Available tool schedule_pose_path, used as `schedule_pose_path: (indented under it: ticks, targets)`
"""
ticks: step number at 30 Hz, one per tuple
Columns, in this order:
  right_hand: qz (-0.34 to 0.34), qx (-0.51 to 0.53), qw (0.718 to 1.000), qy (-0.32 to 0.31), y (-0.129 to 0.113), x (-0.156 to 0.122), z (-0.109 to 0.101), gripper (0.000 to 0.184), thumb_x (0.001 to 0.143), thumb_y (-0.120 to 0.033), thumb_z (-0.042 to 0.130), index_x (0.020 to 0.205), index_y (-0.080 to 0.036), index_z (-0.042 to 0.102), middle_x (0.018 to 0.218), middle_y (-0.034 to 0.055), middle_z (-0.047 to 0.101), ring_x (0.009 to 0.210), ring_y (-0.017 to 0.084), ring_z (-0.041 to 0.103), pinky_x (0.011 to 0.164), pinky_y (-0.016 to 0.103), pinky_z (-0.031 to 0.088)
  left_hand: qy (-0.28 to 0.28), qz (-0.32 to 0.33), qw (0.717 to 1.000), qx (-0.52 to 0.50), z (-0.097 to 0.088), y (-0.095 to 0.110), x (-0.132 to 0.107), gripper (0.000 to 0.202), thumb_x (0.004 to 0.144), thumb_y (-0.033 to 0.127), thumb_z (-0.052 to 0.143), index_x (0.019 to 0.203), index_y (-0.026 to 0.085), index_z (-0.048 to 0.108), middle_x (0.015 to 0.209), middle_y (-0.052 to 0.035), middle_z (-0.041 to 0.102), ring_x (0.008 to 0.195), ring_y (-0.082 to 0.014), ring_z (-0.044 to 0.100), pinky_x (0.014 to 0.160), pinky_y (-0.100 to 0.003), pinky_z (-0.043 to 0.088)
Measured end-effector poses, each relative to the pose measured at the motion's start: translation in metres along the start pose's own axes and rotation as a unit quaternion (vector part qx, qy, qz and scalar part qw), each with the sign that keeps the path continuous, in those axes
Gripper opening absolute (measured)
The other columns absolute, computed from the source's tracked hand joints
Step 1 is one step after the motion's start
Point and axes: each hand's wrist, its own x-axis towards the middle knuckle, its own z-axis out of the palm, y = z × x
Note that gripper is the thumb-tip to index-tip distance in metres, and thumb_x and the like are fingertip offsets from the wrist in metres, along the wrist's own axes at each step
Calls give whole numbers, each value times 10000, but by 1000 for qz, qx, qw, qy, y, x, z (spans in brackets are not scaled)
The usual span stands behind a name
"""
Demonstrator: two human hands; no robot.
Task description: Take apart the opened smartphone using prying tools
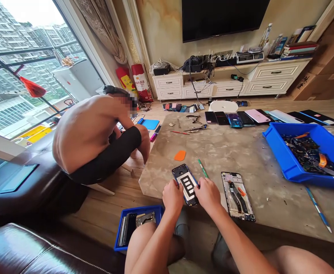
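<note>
Both hands grip a phone back cover (181, 171) with a black-and-white patterned panel, held at the near edge of the stone-look table. My left hand (172, 195) is closed on its left side, and my right hand (208, 192) is closed on its right side. Just beyond the right hand lies a green pen-like tool (201, 166). An orange pick-shaped piece (180, 155) rests past the cover. To the right, an opened phone frame (237, 196) lies flat, showing dark flex cables and an orange bit inside.
A blue bin (278, 152) of phone parts stands at right, with a blue-white pen (318, 209) near it. Several phones (235, 120) line the table's far edge. A smaller blue bin (117, 239) sits on the floor. Another person (84, 133) crouches at left.
</note>
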Motion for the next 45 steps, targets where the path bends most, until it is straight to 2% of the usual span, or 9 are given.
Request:
schedule_pose_path:
  ticks: [8,15,19,25,29,32,37,40,45]
  targets:
    - [89,89,991,-50,-8,-6,-11,279,929,-395,703,824,-149,624,751,-9,598,711,133,582,729,298,518,-13,-4,1000,-15,-1,7,-15,270,965,373,621,1116,152,656,1135,-86,673,1051,-235,648,945,-473,537]
    - [72,277,957,-43,-10,-31,-7,339,1017,-423,591,839,-137,627,763,-8,613,711,130,602,733,292,525,-72,-14,978,-196,-6,-1,-29,307,944,360,653,1173,155,641,1238,-102,639,1131,-259,618,976,-497,522]
    - [63,388,919,-19,-11,-69,-19,420,1043,-492,477,899,-137,648,813,27,661,762,157,642,749,307,535,-193,-40,906,-375,-21,2,-53,389,971,471,580,1186,151,633,1168,-103,674,1011,-230,666,902,-453,555]
    - [24,470,882,21,-2,-168,-72,556,967,-635,454,1168,-180,703,1190,101,704,1090,264,661,930,325,538,-400,-8,707,-584,-59,20,-126,727,880,668,419,1200,75,693,1142,-209,717,1032,-336,695,921,-459,545]
    - [-20,483,873,71,6,-228,-94,480,993,-599,475,1241,-253,697,1294,74,659,1214,264,608,1049,330,491,-424,22,609,-670,-69,29,-181,706,921,674,418,1384,172,597,1271,-154,684,1064,-288,683,986,-428,515]
    - [45,504,852,137,13,-257,-86,487,966,-633,518,1237,-280,718,1319,57,653,1257,293,588,1061,365,506,-415,31,543,-729,-71,30,-214,684,945,653,476,1545,346,362,1287,-115,683,1016,-264,698,936,-440,539]
    - [145,545,812,152,16,-279,-66,593,908,-706,553,1233,-242,730,1310,82,659,1282,339,567,1073,425,515,-396,23,538,-744,-76,29,-243,836,897,665,564,1592,344,228,1284,-147,683,1012,-293,706,913,-452,555]
    - [179,562,794,147,14,-281,-72,626,874,-735,573,1246,-253,718,1321,71,652,1299,338,560,1040,433,548,-397,25,531,-748,-74,26,-247,773,889,668,569,1548,327,351,1299,-142,676,1037,-304,700,916,-456,555]
    - [163,664,729,41,8,-279,-96,736,785,-788,642,1309,-271,654,1435,42,570,1373,309,493,1131,434,470,-408,53,537,-737,-68,22,-245,634,931,641,511,1418,236,544,1237,-138,700,1054,-299,691,977,-458,530]
